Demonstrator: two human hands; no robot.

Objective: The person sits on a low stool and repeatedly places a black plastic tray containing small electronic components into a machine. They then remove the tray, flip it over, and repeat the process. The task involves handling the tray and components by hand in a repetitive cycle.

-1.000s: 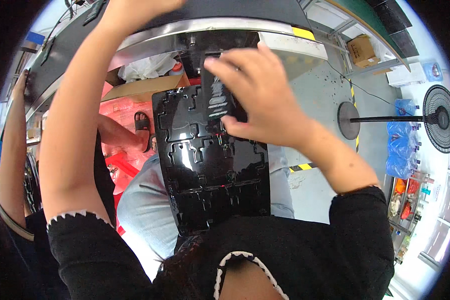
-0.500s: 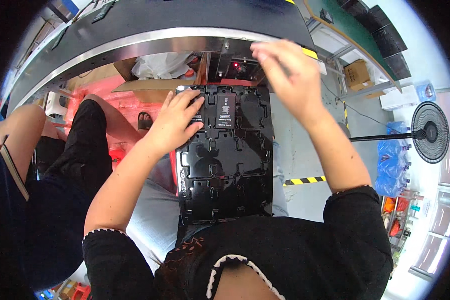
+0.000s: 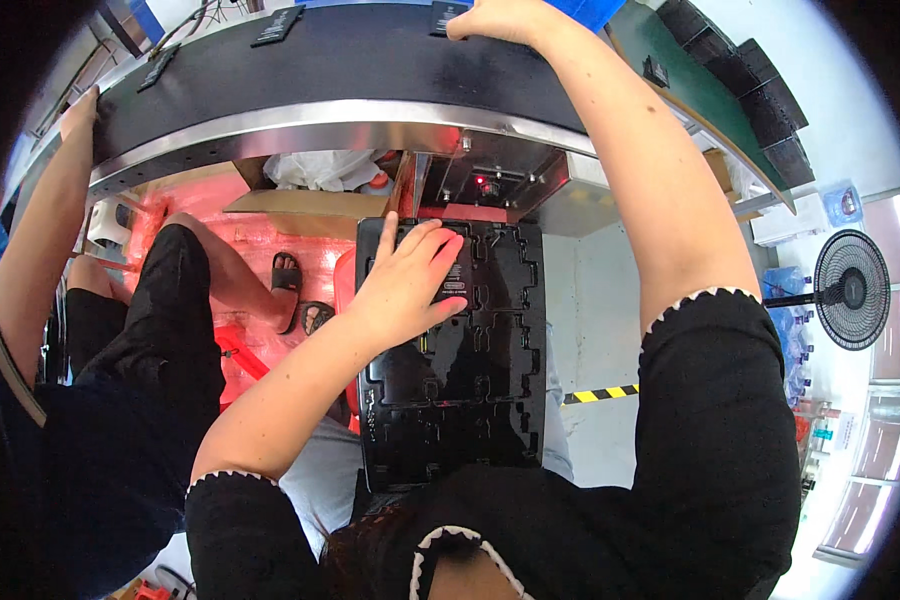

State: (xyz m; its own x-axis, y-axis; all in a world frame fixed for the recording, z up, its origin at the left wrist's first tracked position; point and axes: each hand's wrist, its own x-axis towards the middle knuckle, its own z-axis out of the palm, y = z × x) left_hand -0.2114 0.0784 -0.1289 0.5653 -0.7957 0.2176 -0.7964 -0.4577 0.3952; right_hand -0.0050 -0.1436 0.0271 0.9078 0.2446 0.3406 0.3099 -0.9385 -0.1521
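Note:
A black plastic tray (image 3: 450, 390) with moulded pockets rests across my lap. My left hand (image 3: 405, 285) lies over its upper left part, fingers spread, partly covering a flat black battery (image 3: 456, 284) with white print in a pocket. My right hand (image 3: 505, 18) reaches to the far side of the black belt (image 3: 360, 70). There its thumb bends against the right edge of another flat black battery (image 3: 446, 17); the upper frame edge cuts off the other fingers.
More batteries (image 3: 277, 26) lie on the belt to the left. A co-worker's hand (image 3: 78, 115) touches the belt's left end. Under the belt's metal edge stand an open carton (image 3: 310, 203) and a control box with a red light (image 3: 481, 181). A black fan (image 3: 851, 286) stands at right.
My right hand has moved up and forward from above the belt's front edge to a battery on the far side. My left hand has shifted right over the tray. The view has tilted forward.

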